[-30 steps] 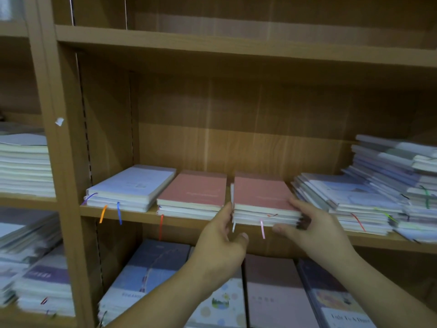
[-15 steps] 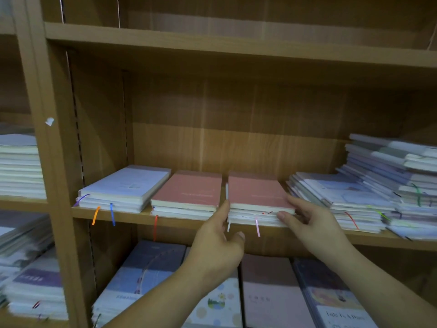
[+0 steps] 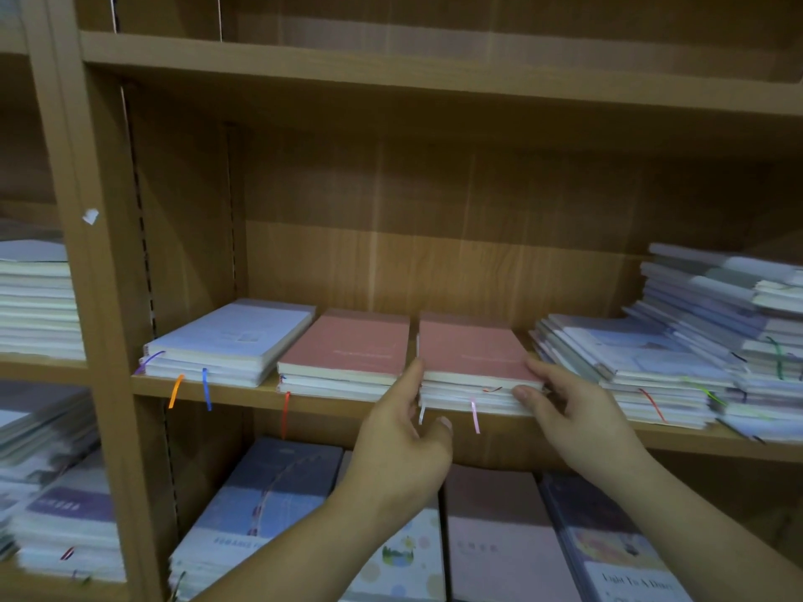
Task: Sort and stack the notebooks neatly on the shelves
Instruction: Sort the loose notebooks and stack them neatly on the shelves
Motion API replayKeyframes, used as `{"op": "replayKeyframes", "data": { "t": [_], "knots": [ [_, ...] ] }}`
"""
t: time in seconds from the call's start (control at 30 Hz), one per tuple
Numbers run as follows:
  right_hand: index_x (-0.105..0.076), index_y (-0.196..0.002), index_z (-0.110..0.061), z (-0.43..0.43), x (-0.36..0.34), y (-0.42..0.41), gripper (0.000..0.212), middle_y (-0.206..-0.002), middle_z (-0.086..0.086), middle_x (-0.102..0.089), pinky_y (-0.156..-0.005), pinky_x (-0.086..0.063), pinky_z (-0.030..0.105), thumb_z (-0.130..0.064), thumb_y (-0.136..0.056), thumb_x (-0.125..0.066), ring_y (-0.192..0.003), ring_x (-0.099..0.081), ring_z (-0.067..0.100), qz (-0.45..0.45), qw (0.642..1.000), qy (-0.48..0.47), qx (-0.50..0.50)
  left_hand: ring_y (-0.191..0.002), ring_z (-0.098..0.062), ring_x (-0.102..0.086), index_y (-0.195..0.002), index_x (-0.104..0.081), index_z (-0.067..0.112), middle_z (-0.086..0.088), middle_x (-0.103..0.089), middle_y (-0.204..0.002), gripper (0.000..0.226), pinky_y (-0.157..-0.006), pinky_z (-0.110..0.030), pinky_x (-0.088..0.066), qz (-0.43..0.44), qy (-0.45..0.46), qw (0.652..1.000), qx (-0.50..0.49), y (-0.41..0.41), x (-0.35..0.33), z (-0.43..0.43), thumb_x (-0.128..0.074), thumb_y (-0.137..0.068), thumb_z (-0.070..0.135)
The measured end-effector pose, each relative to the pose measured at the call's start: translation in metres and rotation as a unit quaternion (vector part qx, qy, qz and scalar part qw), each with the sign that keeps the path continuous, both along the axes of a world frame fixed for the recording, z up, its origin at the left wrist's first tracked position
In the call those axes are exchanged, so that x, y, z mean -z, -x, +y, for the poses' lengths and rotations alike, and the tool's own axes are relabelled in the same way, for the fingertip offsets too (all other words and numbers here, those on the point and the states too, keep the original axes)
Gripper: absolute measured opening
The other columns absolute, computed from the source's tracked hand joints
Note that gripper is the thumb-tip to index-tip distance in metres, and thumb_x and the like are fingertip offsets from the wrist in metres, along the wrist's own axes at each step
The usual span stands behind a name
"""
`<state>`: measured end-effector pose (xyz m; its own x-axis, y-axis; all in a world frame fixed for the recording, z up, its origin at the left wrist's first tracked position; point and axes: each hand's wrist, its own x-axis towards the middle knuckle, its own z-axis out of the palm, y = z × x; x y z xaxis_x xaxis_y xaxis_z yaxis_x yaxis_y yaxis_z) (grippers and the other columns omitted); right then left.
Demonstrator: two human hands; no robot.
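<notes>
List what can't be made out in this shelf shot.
Head view only:
- Print on the right pink stack: too small, faint.
- Left hand: most fingers hidden by its own back.
- Tall pile at right: blurred, cut by the frame edge.
- Lower-shelf notebooks: partly covered by both forearms.

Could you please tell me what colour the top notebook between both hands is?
The top notebook is pink; head view.

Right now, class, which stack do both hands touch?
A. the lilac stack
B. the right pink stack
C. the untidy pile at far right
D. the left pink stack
B: the left hand touches the left side of the right pink stack, the right hand its right front corner.
</notes>
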<state>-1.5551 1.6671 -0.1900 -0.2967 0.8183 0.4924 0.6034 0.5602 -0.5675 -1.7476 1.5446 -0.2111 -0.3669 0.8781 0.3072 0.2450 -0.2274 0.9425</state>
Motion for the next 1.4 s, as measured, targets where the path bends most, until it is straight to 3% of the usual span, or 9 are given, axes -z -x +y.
{"op": "replayKeyframes", "data": {
  "t": [0.3,0.43,0.53,0.63,0.8,1.0,1.17,1.27,1.4],
  "knots": [
    [-0.054,-0.142,-0.035,-0.004,0.0,0.002,0.051,-0.128,-0.009,-0.066,-0.087,-0.046,0.022,-0.048,-0.093,-0.063,-0.108,-0.059,0.007,-0.01,1.0,-0.009,0.008,-0.146,-0.003,-0.034,-0.16,-0.026,0.026,0.018,-0.035,-0.159,0.078,-0.121,-0.03,-0.031,0.025,0.003,1.0,-0.015,-0.001,-0.002,-0.004,-0.064,-0.092,0.015],
    [-0.06,-0.136,-0.032,-0.012,-0.01,-0.003,0.043,-0.097,-0.026,-0.062,-0.071,-0.038,0.0,-0.038,-0.094,-0.067,-0.083,-0.054,-0.014,0.035,0.999,0.015,-0.02,-0.123,0.013,-0.051,-0.137,-0.051,0.038,0.04,-0.058,-0.12,0.056,-0.103,-0.009,-0.037,0.054,0.007,0.998,-0.025,0.001,-0.008,-0.011,-0.057,-0.097,-0.001],
    [-0.068,-0.111,-0.039,-0.014,-0.021,-0.007,0.022,-0.071,-0.031,-0.067,-0.069,-0.042,0.001,-0.028,-0.092,-0.071,-0.077,-0.062,-0.016,0.023,0.999,0.008,-0.032,-0.103,0.02,-0.056,-0.115,-0.058,0.043,0.042,-0.063,-0.097,0.045,-0.09,-0.003,-0.042,0.097,-0.003,0.994,-0.06,0.0,-0.013,-0.015,-0.058,-0.097,0.002],
    [-0.074,-0.116,-0.021,-0.013,-0.028,-0.012,0.029,-0.082,-0.014,-0.07,-0.073,-0.047,0.01,-0.031,-0.088,-0.075,-0.076,-0.063,-0.006,-0.009,1.0,-0.013,-0.002,-0.12,0.0,-0.055,-0.143,-0.053,0.026,0.019,-0.059,-0.126,0.05,-0.105,-0.027,-0.047,0.157,-0.045,0.981,-0.108,-0.005,-0.018,-0.012,-0.064,-0.095,0.015],
    [-0.077,-0.099,-0.017,-0.014,-0.036,-0.031,0.029,-0.084,-0.008,-0.075,-0.078,-0.058,0.038,-0.042,-0.085,-0.072,-0.081,-0.068,0.008,-0.078,0.995,-0.068,0.016,-0.115,0.0,-0.056,-0.141,-0.055,0.024,0.021,-0.056,-0.12,0.048,-0.098,-0.022,-0.047,0.175,-0.081,0.977,-0.096,-0.03,-0.028,-0.004,-0.065,-0.095,0.015],
    [-0.078,-0.09,-0.031,-0.001,-0.056,-0.087,0.014,-0.079,-0.015,-0.073,-0.074,-0.056,0.033,-0.041,-0.089,-0.068,-0.077,-0.066,0.004,-0.081,0.985,-0.144,0.054,-0.097,-0.001,-0.062,-0.125,-0.065,0.024,0.015,-0.065,-0.11,0.033,-0.086,-0.019,-0.054,0.2,-0.071,0.977,-0.025,-0.072,-0.044,0.038,-0.064,-0.094,0.014],
    [-0.074,-0.114,-0.02,0.033,-0.049,-0.139,0.031,-0.102,-0.003,-0.065,-0.083,-0.049,0.035,-0.041,-0.093,-0.064,-0.098,-0.062,0.02,-0.063,0.975,-0.169,0.126,-0.08,-0.021,-0.067,-0.095,-0.066,0.007,-0.011,-0.07,-0.09,0.027,-0.075,-0.04,-0.057,0.197,0.008,0.98,0.036,-0.12,-0.08,0.098,-0.058,-0.08,0.028],
    [-0.068,-0.129,-0.022,0.047,-0.036,-0.152,0.055,-0.116,-0.004,-0.066,-0.096,-0.047,0.036,-0.06,-0.094,-0.047,-0.115,-0.055,0.02,-0.116,0.977,-0.122,0.127,-0.087,-0.024,-0.07,-0.099,-0.069,0.001,-0.009,-0.071,-0.088,0.037,-0.073,-0.03,-0.057,0.163,0.092,0.981,0.045,-0.135,-0.091,0.129,-0.064,-0.085,0.036],
    [-0.071,-0.123,-0.026,0.059,-0.021,-0.157,0.061,-0.105,-0.011,-0.065,-0.095,-0.046,0.036,-0.063,-0.098,-0.029,-0.108,-0.052,0.021,-0.162,0.966,-0.164,0.114,-0.054,-0.025,-0.064,-0.076,-0.069,0.002,-0.008,-0.069,-0.059,0.019,-0.054,-0.033,-0.057,0.105,0.138,0.984,0.042,-0.14,-0.101,0.142,-0.064,-0.085,0.018]
  ]
}}
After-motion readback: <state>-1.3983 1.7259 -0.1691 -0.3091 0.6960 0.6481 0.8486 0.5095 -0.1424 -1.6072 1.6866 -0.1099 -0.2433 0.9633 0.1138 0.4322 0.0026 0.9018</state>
